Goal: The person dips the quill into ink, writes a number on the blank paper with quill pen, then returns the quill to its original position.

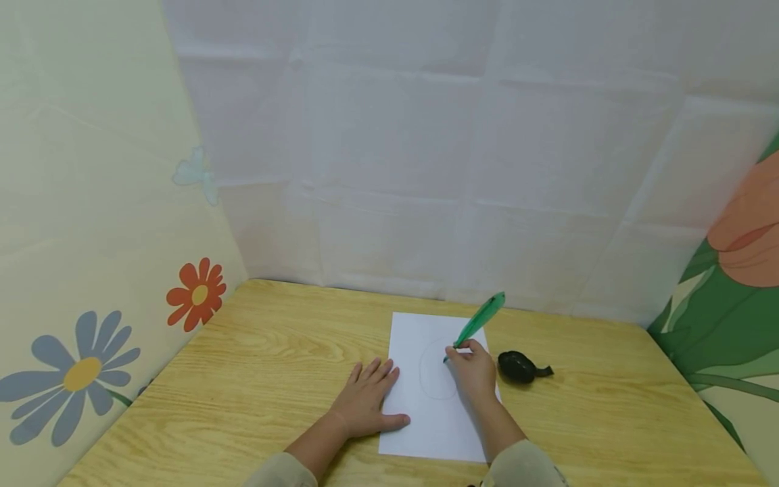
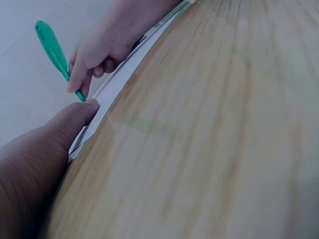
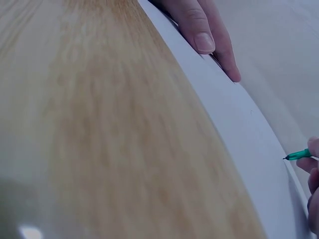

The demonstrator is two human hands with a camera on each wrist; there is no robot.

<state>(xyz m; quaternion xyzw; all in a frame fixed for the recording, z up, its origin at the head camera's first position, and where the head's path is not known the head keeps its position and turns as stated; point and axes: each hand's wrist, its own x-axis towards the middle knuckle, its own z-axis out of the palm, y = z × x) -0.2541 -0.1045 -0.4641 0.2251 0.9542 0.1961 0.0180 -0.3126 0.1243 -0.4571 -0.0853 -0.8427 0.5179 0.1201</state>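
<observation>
A white sheet of paper (image 1: 404, 385) lies on the wooden table with a thin oval outline drawn on it. My right hand (image 1: 476, 373) pinches a green leaf-shaped pen (image 1: 483, 318) between thumb and fingers, its tip down at the oval's right side. In the right wrist view the dark tip of the pen (image 3: 294, 155) is right at the paper's surface. My left hand (image 1: 365, 400) rests with fingers spread over the left edge of the sheet, its thumb (image 2: 82, 112) on the paper.
Right of the sheet lies a dark, glossy, rounded object (image 1: 517, 367) with a short stem-like end. The wooden table (image 1: 274, 345) is bounded by a pale cloth (image 1: 389, 169) behind and flower-printed panels (image 1: 91, 237) at the sides.
</observation>
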